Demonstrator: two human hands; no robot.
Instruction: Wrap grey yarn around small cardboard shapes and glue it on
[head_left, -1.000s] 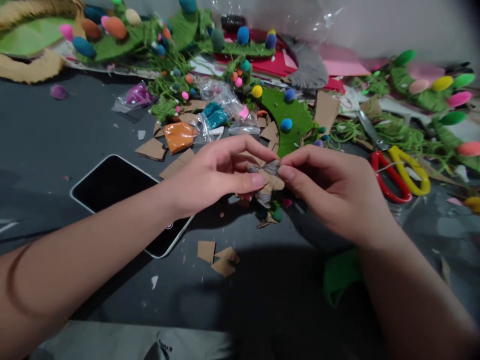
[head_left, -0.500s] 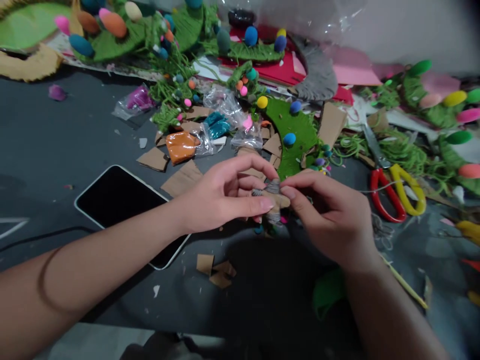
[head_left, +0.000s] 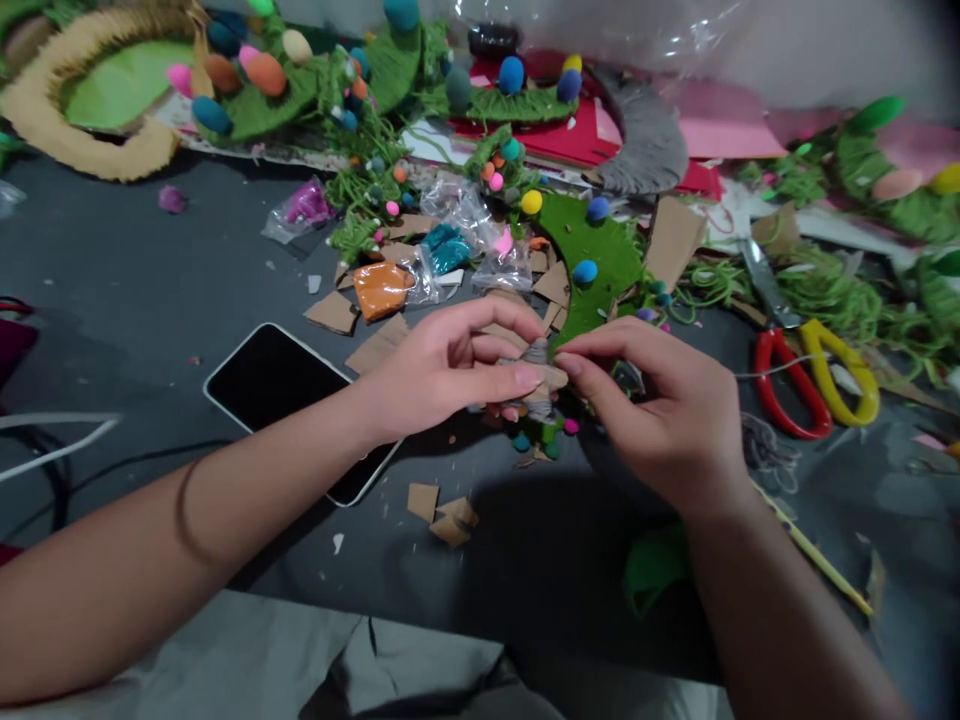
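Observation:
My left hand [head_left: 442, 375] pinches a small cardboard star [head_left: 553, 380] between thumb and fingers; grey yarn is wound round several of its points, while one point shows bare brown card. Close against it on the right, the thumb and forefinger of my right hand [head_left: 660, 405] are pressed together at the star's edge. A strand of grey yarn [head_left: 772, 372] runs out from behind my right hand toward the scissors [head_left: 793, 375], which have one red and one yellow handle. What lies between my right fingertips is mostly hidden.
A phone [head_left: 274, 385] lies under my left forearm. Cardboard scraps [head_left: 450, 520] lie near the front edge. Behind my hands are a green crescent [head_left: 600, 250], an orange packet [head_left: 382, 290] and green yarn [head_left: 832, 285]. A yellow stick [head_left: 817, 560] lies beside my right forearm.
The view has shifted left, so the tan ring at upper left shows more fully. The star has tilted slightly in my left fingers, and my right fingertips have moved up along its edge.

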